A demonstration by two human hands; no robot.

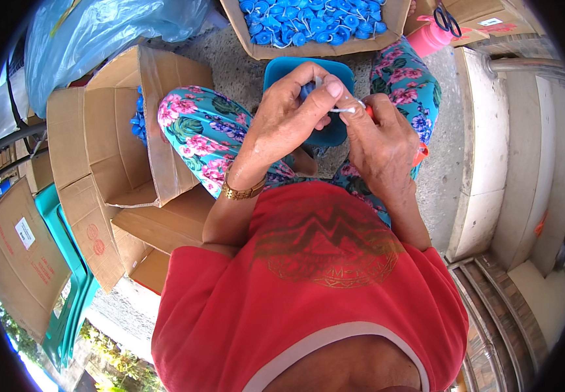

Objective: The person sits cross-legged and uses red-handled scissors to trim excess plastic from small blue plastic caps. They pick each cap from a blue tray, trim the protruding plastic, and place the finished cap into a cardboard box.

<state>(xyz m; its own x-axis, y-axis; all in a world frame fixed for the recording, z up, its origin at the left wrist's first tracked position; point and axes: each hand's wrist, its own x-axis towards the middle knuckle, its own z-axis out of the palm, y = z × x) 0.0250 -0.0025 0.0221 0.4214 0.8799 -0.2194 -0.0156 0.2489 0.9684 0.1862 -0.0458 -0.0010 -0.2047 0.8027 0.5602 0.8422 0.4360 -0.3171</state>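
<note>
My left hand (282, 120), with a gold-coloured watch (243, 190) at its wrist, pinches a small blue plastic piece (307, 90) mostly hidden by the fingers. White string (342, 110) runs from the left fingertips to the thumb and fingers of my right hand (385, 139). An orange-red tool handle (420, 154) shows at both sides of the right hand, which appears to hold it in the palm; its kind cannot be told. Both hands are above a blue plastic basin (275, 66) between my knees. Ahead, a cardboard box (324, 51) holds many blue plastic pieces with white strings (312, 22).
At the left stands an open cardboard box (116, 137) with more blue pieces (139, 120). Behind it are a blue plastic bag (111, 39) and a green plastic chair (67, 274). A pink bottle (429, 39) and dark-handled scissors (446, 22) are ahead right, beside a tiled step (478, 147).
</note>
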